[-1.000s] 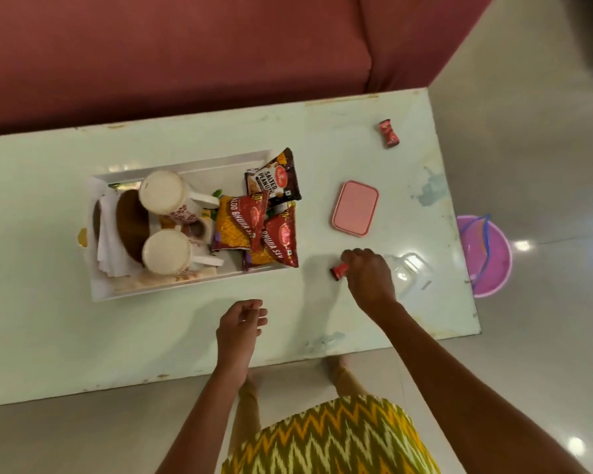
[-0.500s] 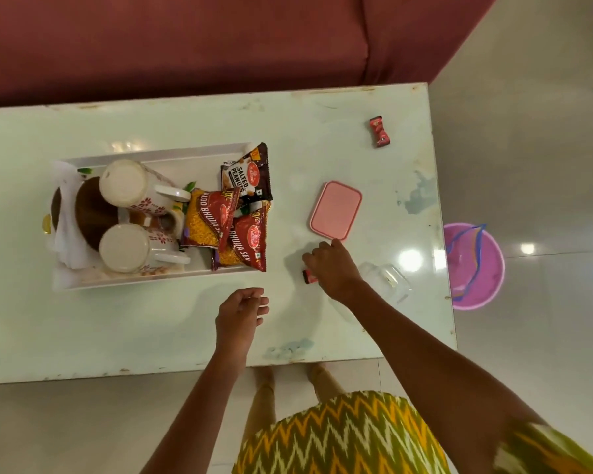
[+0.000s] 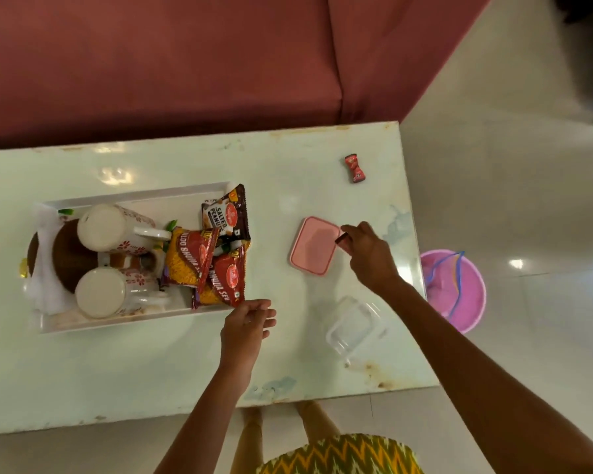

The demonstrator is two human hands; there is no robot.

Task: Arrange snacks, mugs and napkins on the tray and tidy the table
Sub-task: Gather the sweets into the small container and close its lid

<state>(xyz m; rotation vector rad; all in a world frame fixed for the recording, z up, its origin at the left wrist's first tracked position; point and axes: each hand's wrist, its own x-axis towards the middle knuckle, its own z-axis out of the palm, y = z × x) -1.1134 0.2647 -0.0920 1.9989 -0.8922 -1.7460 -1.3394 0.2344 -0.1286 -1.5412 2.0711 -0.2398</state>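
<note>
Tray: white, rectangular, on the left half of a pale green counter. Two white mugs with a red flower print lie on their sides in it, the far mug and the near mug, handles pointing right. White napkins are bunched at the left end, beside a brown rounded object that cannot be identified. Three snack packets overlap at the right end: a salted peanuts packet whose top corner pokes over the far rim, and two red-and-yellow bhujia packets. The left hand hovers over the counter just beside the tray's near right corner; its fingers are loosely curled and hold nothing. The right hand reaches over the right edge of a pink lid lying flat on the counter, its fingers pinching a small dark-red piece, too small to identify. A clear container stands on the counter nearer the person, under the right forearm. A red-wrapped candy lies alone near the far right corner, well apart from the tray. A pink bucket is on the floor off the right end, and a maroon sofa sits behind the counter.
</note>
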